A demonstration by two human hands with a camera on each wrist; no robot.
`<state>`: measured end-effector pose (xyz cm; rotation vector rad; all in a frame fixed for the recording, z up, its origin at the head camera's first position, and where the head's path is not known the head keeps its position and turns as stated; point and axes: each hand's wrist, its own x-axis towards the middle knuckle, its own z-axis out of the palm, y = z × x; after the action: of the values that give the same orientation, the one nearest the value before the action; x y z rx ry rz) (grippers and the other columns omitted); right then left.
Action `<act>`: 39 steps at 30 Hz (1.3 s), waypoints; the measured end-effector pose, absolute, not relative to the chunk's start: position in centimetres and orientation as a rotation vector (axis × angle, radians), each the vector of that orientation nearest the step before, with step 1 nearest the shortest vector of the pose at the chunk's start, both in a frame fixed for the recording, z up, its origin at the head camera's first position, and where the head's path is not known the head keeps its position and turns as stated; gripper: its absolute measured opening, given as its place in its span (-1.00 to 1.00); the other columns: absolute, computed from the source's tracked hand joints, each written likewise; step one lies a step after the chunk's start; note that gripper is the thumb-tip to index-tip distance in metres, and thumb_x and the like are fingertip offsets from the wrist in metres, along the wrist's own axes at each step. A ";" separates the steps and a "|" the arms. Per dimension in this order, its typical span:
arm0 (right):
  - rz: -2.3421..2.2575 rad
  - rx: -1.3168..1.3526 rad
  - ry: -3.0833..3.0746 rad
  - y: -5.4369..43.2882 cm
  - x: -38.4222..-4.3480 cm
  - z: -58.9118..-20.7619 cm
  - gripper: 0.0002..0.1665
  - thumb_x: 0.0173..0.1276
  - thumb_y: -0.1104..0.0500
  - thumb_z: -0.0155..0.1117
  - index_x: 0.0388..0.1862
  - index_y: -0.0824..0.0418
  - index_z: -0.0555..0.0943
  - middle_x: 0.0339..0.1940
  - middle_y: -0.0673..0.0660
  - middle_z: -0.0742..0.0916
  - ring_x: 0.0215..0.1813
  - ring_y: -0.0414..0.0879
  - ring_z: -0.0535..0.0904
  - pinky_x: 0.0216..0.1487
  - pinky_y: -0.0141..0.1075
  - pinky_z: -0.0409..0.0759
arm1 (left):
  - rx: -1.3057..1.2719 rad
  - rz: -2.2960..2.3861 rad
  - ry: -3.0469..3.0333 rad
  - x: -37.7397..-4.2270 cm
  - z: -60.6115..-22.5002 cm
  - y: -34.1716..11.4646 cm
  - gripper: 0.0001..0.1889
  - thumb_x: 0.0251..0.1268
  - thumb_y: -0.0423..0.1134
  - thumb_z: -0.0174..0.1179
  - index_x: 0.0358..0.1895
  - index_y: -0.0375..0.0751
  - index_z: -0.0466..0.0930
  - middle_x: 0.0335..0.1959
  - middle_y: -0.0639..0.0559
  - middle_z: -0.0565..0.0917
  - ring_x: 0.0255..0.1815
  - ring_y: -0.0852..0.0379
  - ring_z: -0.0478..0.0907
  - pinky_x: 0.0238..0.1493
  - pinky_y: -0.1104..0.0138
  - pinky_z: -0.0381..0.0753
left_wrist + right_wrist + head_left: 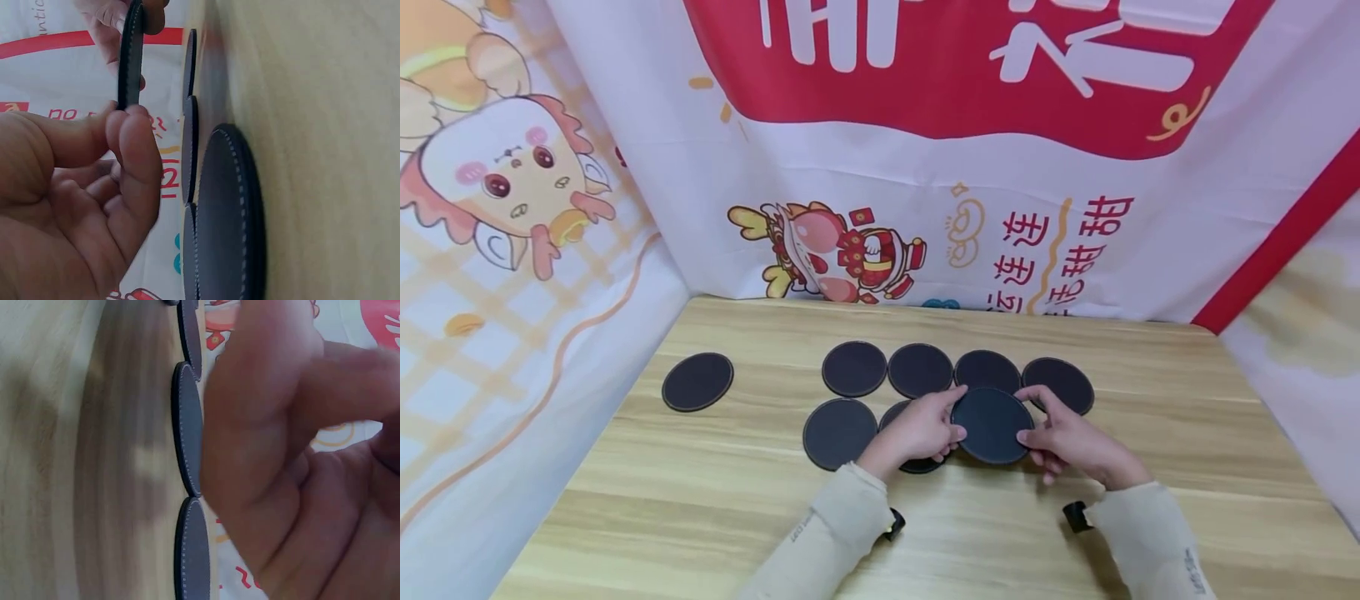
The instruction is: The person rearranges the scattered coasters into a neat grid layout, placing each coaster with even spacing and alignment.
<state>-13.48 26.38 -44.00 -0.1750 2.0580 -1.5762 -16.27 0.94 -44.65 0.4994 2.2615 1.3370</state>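
Note:
A round black coaster point(992, 426) with a stitched edge is held up in front of the back row, between both hands. My left hand point(919, 427) pinches its left edge between thumb and fingers. At the opposite edge, the thumb and fingers of my right hand point(1063, 435) grip it. Seen from the left wrist, the held coaster point(130, 59) stands edge-on, raised off the table. Under my left hand lies another coaster point(925, 464), partly hidden by it. A front-row coaster point(840, 433) lies flat just left of that one.
Along the back, matching coasters lie side by side, from the left one point(854, 368) to the right one point(1057, 386). A lone coaster point(697, 382) lies at the table's far left. Printed cloth point(865, 167) hangs behind the wooden table point(700, 517).

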 end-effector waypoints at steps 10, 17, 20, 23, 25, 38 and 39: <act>-1.406 -0.170 2.083 26.1 -13.4 -44.0 -0.41 0.52 0.34 0.06 0.36 0.19 0.01 -0.63 0.19 0.57 -0.75 -0.10 0.44 -0.56 -0.11 0.68 | 0.505 1.058 2.419 -15.6 -44.8 1.9 -0.31 0.37 -0.40 0.24 0.55 -0.12 0.28 -0.66 0.01 0.64 -0.76 0.14 0.52 -0.70 0.34 0.50; -1.302 -0.090 2.133 25.2 -13.3 -44.6 -0.40 0.46 0.32 0.10 0.31 0.15 0.05 -0.64 0.21 0.57 -0.78 -0.13 0.43 -0.67 -0.23 0.60 | 0.548 0.950 2.465 -15.5 -45.2 1.8 -0.35 0.32 -0.36 0.30 0.48 -0.16 0.36 -0.25 -0.04 0.70 -0.68 0.17 0.59 -0.46 0.38 0.57; -1.294 -0.060 2.145 25.0 -13.2 -44.7 -0.40 0.45 0.34 0.09 0.32 0.16 0.05 -0.65 0.23 0.57 -0.79 -0.12 0.42 -0.68 -0.23 0.59 | 0.562 0.890 2.504 -15.5 -45.4 1.8 -0.35 0.31 -0.31 0.32 0.48 -0.16 0.38 0.04 -0.09 0.64 -0.52 0.18 0.61 -0.28 0.39 0.57; -1.285 -0.032 2.164 25.0 -13.2 -44.8 -0.41 0.46 0.35 0.06 0.33 0.15 0.06 -0.64 0.24 0.58 -0.79 -0.11 0.42 -0.68 -0.20 0.61 | 0.549 0.875 2.507 -15.5 -45.6 1.9 -0.35 0.33 -0.26 0.33 0.48 -0.16 0.37 0.14 -0.15 0.62 -0.54 0.15 0.64 -0.26 0.38 0.57; -1.273 -0.015 2.181 25.1 -13.2 -44.9 -0.45 0.47 0.36 0.02 0.33 0.15 0.09 -0.63 0.25 0.58 -0.78 -0.09 0.43 -0.67 -0.19 0.60 | 0.521 0.893 2.487 -15.5 -45.8 2.0 -0.32 0.35 -0.24 0.33 0.51 -0.15 0.33 0.18 -0.17 0.60 -0.59 0.14 0.64 -0.32 0.37 0.59; -1.227 -0.006 2.262 25.4 -13.0 -45.0 -0.56 0.47 0.36 -0.02 0.26 0.17 0.20 -0.65 0.27 0.62 -0.78 -0.09 0.49 -0.72 -0.28 0.52 | 0.566 0.940 2.376 -15.5 -46.0 2.0 -0.29 0.30 -0.30 0.34 0.52 -0.01 0.35 0.05 -0.15 0.64 -0.77 0.10 0.54 -0.63 0.32 0.55; -1.226 -0.009 2.264 25.4 -13.0 -45.0 -0.57 0.48 0.36 -0.02 0.26 0.17 0.20 -0.66 0.27 0.63 -0.78 -0.09 0.50 -0.72 -0.28 0.52 | 0.562 0.938 2.371 -15.5 -46.0 2.1 -0.29 0.30 -0.30 0.34 0.52 -0.02 0.35 0.04 -0.15 0.65 -0.77 0.10 0.54 -0.64 0.32 0.54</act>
<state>-12.98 25.38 -45.01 -0.0095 2.2641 -1.2265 -15.54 2.06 -46.00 0.5618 2.3705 0.9379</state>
